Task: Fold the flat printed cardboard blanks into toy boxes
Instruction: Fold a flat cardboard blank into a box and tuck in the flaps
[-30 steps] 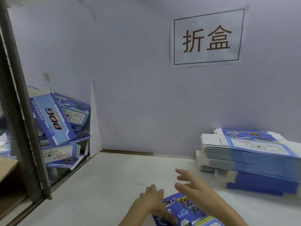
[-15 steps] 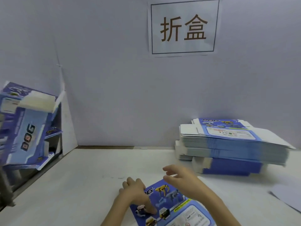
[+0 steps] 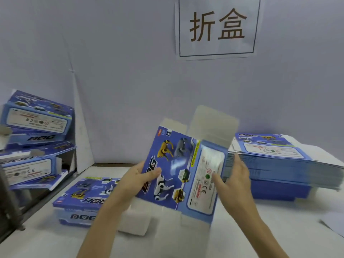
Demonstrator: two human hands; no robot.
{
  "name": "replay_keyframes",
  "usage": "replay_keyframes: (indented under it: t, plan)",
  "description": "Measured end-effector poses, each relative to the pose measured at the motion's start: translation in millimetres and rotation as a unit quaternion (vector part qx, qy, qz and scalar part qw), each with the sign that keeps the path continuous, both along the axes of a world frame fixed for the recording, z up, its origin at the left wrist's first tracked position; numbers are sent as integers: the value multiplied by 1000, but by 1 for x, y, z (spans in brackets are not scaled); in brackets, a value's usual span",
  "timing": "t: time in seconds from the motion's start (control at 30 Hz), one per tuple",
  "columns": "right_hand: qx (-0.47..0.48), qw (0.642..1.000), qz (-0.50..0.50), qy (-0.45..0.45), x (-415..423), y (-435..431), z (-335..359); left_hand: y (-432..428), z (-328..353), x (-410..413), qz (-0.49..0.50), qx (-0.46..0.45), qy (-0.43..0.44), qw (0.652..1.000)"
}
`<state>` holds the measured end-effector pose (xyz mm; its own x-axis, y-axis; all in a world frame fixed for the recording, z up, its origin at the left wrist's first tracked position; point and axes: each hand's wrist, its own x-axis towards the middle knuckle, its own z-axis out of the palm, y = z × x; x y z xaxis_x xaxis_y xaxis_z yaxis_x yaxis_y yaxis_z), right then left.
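Note:
A blue printed cardboard blank point(image 3: 183, 174) with toy dog pictures is held up above the white table, tilted, its white flaps sticking out at top and bottom. My left hand point(image 3: 138, 180) grips its left edge with the thumb on the printed face. My right hand point(image 3: 231, 183) holds its right edge, thumb on the white label panel. A folded blue box point(image 3: 81, 200) marked DOG lies on the table under my left forearm. A tall stack of flat blanks point(image 3: 279, 161) sits at the right.
Several folded boxes point(image 3: 35, 140) are piled in a bin at the left beyond the table edge. A white wall point(image 3: 130, 71) with a paper sign point(image 3: 216, 27) closes the back. A white sheet corner point(image 3: 335, 224) lies at far right.
The blank lay flat on the table under both hands; now both hands have lifted it and hold it up by its side edges. The camera view has dropped and shifted.

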<state>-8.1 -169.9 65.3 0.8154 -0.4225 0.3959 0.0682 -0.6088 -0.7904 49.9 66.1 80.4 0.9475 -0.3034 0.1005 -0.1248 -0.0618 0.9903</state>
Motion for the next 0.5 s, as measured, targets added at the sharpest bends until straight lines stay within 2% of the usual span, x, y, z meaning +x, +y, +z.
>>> replay_keyframes:
  t: [0.13,0.27,0.5]
  plan:
    - [203,974,101,-18,-1,7,1,-13,6,-9,21,-66,-47,996]
    - [240,955,142,-98,-3,6,3,-32,6,-18,50,-49,-105,992]
    - [247,942,211,-81,-10,9,12,-41,6,-22,74,-21,-132,988]
